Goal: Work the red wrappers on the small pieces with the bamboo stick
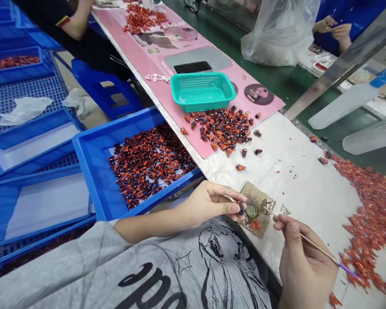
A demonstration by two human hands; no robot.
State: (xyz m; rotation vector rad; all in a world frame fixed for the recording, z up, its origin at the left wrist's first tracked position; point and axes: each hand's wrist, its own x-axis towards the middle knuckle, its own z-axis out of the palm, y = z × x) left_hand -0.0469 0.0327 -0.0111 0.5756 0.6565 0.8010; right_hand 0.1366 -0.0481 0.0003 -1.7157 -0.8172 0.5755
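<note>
1. Along a long white workbench (pixel 296 189), a pink printed mat (pixel 193 47) runs away from the person, carrying a teal plastic basket (pixel 199 77) and a phone (pixel 192 67). A loose heap of orange flakes (pixel 369 214) spreads over the bench's right side.
2. Left of the bench, a blue plastic tray (pixel 93 171) holds many dark-and-orange pieces (pixel 151 165), and its far corner meets the bench edge.
3. At the near bench edge lies a brown card (pixel 260 201) with a round greenish dab (pixel 251 210) and an orange bit (pixel 255 224) on it.
4. The left hand (pixel 209 204) is closed, pinching a small dark piece (pixel 241 208) between thumb and fingertips just above the card's left side; the piece points right, toward the dab.
5. The right hand (pixel 304 262) is closed around a thin wooden stick (pixel 318 244) with a purple end. Its long axis slants from lower right to upper left, its tip over the card, near the dab and apart from the dark piece.
6. White bench surface lies between the card and the orange heap.
</note>
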